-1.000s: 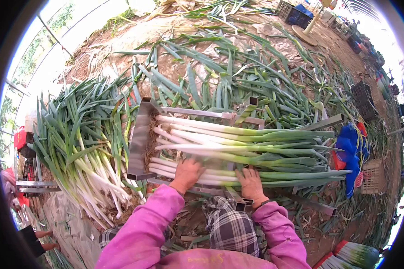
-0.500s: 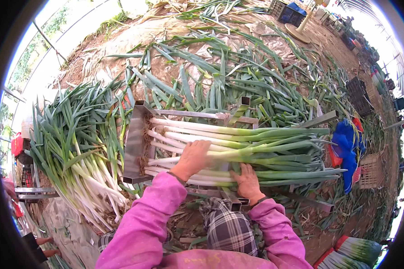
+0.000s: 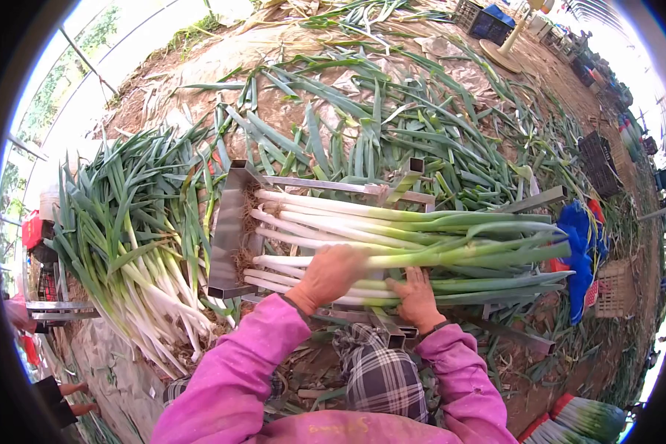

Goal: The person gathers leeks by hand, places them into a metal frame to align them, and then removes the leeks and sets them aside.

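Observation:
A row of leeks (image 3: 392, 214) lies across a metal frame (image 3: 229, 222), with root ends against its upright left plate and green leaves stretching right. My left hand (image 3: 333, 275) is closed round a leek (image 3: 451, 257) in the middle of the row; its fingertips are slightly blurred. My right hand (image 3: 419, 299) rests on the near leeks just right of it, fingers extended over the stalks and holding none of them.
A heap of untrimmed leeks (image 3: 148, 251) lies on the left. Cut leaves (image 3: 348, 140) litter the ground beyond the frame. Blue cloth (image 3: 576, 248) and a beige crate (image 3: 616, 287) are at right. Bundled leeks (image 3: 588, 418) lie lower right. Another person's hands (image 3: 78, 398) show lower left.
The middle leek under my left hand has shifted right, its leaves now reaching farther out. My left hand has moved right and slightly down, nearer my right hand. The view has shifted slightly.

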Demonstrator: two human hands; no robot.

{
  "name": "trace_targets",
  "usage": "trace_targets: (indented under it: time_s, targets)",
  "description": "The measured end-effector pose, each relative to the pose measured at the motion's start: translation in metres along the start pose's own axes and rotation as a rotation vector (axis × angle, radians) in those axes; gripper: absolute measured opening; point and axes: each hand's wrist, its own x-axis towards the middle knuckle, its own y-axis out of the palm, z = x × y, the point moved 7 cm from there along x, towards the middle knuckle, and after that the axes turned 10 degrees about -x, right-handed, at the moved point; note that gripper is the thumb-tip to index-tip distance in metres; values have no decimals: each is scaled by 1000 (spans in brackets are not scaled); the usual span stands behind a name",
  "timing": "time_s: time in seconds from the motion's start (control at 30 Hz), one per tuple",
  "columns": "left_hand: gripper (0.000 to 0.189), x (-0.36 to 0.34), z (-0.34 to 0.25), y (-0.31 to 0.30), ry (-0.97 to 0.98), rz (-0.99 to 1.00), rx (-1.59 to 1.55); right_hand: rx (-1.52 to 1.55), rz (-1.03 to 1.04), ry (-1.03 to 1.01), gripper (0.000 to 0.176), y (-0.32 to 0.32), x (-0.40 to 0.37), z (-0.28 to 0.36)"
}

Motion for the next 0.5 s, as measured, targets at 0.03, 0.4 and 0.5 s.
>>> trace_targets:
  time_s: [0.03,0.4,0.5]
  targets:
    - [37,-1,4,9,29,14,-4,32,1,18,56,4,-1,-4]
    - [31,-37,55,56,-261,58,-226,-12,-145,57,55,12,-28,9]
    - [32,-41,57,60,-159,4,-111,70,-94,36,54,7,-25,10]
